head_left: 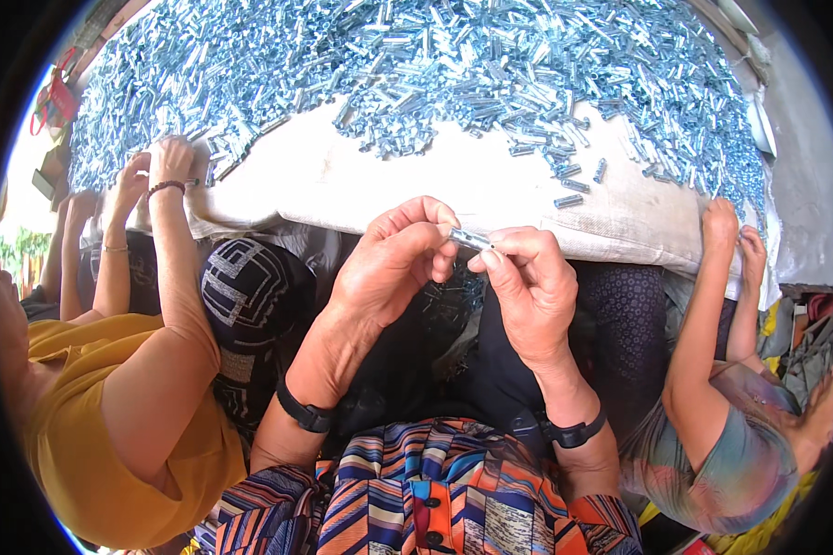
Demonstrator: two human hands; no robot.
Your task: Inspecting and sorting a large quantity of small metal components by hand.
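Between my two hands, over the near edge of the covered table, is a small shiny metal sleeve [470, 240] with openings in its side. My left hand [400, 254] is closed in a pinch on its left end. At its right end, the thumb and fingertips of my right hand [534, 289] are pinched together; whether a smaller piece is between them, I cannot make out. Beyond my hands, a few loose metal sleeves [569, 201] lie on the white woven cloth [366, 190].
A wide heap of bluish metal sleeves [509, 69] covers the far part of the cloth. On my left, a person in a mustard top [130, 416] reaches to the heap. At my right, another person in a multicoloured shirt [740, 453] has hands at the cloth's edge.
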